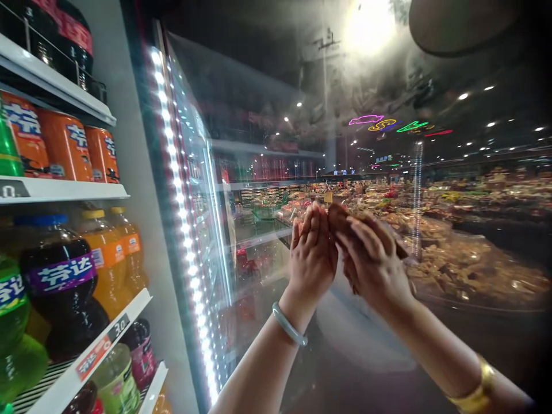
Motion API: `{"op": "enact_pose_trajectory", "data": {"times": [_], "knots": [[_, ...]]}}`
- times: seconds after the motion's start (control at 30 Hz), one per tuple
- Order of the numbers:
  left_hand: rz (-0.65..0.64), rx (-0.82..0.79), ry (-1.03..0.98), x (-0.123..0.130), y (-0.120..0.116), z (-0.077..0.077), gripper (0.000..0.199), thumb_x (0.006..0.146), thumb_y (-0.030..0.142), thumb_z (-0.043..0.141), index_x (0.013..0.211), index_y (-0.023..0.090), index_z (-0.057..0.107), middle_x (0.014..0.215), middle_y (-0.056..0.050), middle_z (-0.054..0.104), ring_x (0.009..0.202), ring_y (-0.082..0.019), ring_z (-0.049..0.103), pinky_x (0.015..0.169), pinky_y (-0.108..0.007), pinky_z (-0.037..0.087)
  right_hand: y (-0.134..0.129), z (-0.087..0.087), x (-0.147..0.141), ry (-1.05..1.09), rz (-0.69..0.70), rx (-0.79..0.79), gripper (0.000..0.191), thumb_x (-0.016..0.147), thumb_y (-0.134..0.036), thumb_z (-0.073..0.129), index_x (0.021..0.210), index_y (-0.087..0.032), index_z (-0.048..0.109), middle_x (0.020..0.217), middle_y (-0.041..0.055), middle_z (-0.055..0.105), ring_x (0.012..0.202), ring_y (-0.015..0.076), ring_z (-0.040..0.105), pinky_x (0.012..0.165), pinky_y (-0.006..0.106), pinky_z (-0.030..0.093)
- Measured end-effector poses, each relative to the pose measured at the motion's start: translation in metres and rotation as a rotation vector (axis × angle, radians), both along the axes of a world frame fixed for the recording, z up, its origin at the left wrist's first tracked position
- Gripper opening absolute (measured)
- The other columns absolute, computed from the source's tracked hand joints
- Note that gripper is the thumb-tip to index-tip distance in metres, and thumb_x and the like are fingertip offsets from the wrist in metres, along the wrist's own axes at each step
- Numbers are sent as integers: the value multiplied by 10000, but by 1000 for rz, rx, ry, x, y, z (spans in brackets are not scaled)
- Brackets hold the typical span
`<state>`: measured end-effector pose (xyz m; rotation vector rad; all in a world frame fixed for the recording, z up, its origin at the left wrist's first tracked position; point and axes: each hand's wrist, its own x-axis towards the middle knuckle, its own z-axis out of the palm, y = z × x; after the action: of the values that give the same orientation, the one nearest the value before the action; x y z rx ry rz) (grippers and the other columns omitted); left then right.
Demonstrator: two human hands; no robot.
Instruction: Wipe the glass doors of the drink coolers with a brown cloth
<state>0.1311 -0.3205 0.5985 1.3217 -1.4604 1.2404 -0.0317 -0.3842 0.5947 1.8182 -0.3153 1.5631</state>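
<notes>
My left hand, with a pale bangle on its wrist, is raised with its fingers stretched upward and close together. It lies against the clear glass door. Just beside it, my right hand is blurred by motion, its fingers bent over a brown, cloth-like piece pressed to the glass. Part of that piece is hidden under the fingers. A gold-coloured band circles my right wrist. Smears and reflections show on the upper part of the glass.
At left, cooler shelves hold orange cans, a dark soda bottle and orange soda bottles. A bright LED strip runs down the cooler's edge. Beyond the glass lie heaps of packaged goods.
</notes>
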Motion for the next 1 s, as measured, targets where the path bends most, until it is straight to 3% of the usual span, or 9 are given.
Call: {"op": "enact_pose_trajectory", "data": {"times": [0.13, 0.27, 0.37, 0.43, 0.53, 0.63, 0.8, 0.9, 1.0], "knots": [[9, 9, -18, 13, -1, -4, 700, 1082, 208, 378, 1718, 122, 98, 1733, -170, 359, 1663, -229, 237, 1361, -520, 267, -11, -22, -20, 5, -24, 58, 531, 954, -168, 662, 1473, -242, 579, 1508, 130, 536, 1533, 352, 425, 1220, 521, 496], [-1, -12, -29, 19, -4, -7, 715, 1086, 229, 384, 1720, 135, 69, 1748, -152, 330, 1669, -224, 214, 1368, -517, 246, -16, 11, -5, -241, -29, 83, 438, 947, -252, 704, 1377, -195, 644, 1531, 176, 496, 1537, 411, 392, 1218, 605, 469], [17, -9, 11, 24, -3, -7, 713, 1088, 240, 372, 1723, 145, 61, 1758, -144, 305, 1669, -235, 214, 1368, -526, 245, -6, 23, 24, -166, -5, -30, 503, 938, -180, 687, 1435, -193, 608, 1489, 160, 539, 1525, 380, 414, 1222, 559, 489], [36, 4, 23, 28, -1, -8, 712, 1087, 237, 370, 1724, 147, 65, 1760, -142, 300, 1667, -241, 216, 1366, -523, 256, -2, 10, 27, -13, 3, -79, 586, 926, -137, 684, 1495, -225, 571, 1466, 130, 573, 1505, 351, 457, 1224, 520, 504], [40, 14, 2, 34, 2, -8, 723, 1087, 234, 378, 1724, 147, 45, 1760, -134, 299, 1669, -229, 203, 1368, -503, 261, -9, -19, 1, 134, -11, -118, 630, 898, -134, 719, 1498, -273, 585, 1439, 103, 606, 1445, 350, 540, 1223, 484, 516], [22, 6, -15, 36, 3, -8, 730, 1086, 237, 382, 1722, 135, 38, 1756, -135, 302, 1672, -214, 180, 1367, -482, 271, -21, -20, -17, -34, -71, -53, 522, 887, -268, 794, 1392, -308, 668, 1427, 118, 612, 1436, 398, 546, 1170, 483, 548], [21, 41, -33, 40, 12, -2, 657, 1085, 216, 359, 1705, 104, 170, 1746, -123, 340, 1660, -188, 236, 1380, -456, 234, -7, 15, 38, -199, 8, -7, 474, 936, -254, 717, 1402, -200, 646, 1481, 176, 559, 1505, 431, 443, 1188, 595, 511], [50, 21, -30, 52, 19, 1, 635, 1084, 218, 361, 1690, 82, 226, 1736, -150, 359, 1661, -203, 235, 1369, -461, 267, 5, 3, 61, -9, 57, -52, 581, 941, -162, 672, 1507, -233, 561, 1475, 132, 575, 1510, 360, 453, 1223, 539, 497], [72, 26, -26, 70, 25, 0, 645, 1082, 219, 352, 1695, 87, 203, 1739, -165, 346, 1661, -217, 236, 1360, -474, 282, 4, -14, 50, 112, 65, -83, 630, 932, -107, 657, 1536, -228, 526, 1456, 117, 594, 1497, 327, 476, 1232, 487, 495]]}}
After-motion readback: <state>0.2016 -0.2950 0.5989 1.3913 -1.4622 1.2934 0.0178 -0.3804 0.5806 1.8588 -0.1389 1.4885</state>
